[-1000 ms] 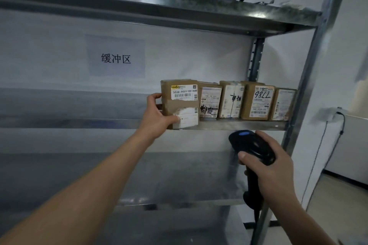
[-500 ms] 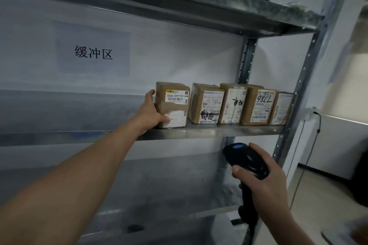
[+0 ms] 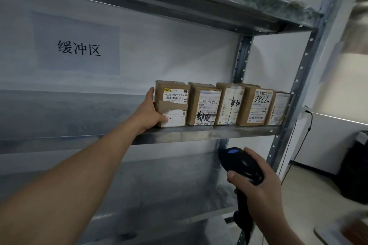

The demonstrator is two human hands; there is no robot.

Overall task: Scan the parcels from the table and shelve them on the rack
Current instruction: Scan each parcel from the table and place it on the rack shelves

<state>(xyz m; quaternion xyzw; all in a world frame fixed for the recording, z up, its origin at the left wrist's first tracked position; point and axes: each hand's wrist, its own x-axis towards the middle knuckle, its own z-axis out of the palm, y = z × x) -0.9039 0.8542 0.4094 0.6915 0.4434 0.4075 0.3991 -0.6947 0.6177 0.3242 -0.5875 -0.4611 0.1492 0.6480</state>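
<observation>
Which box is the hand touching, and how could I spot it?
Find the metal rack, then its middle shelf, below and right of the paper sign. Five brown parcels stand in a row there; it is the leftmost parcel, gripped by the left hand. Only it has a yellow-topped label reading 502B and a scuffed white patch below.

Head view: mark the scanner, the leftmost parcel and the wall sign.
scanner point(image 3: 242, 163): head view, top of its black head.
leftmost parcel point(image 3: 172, 105): head view, brown front face between its labels.
wall sign point(image 3: 79, 48): head view, middle printed character.
</observation>
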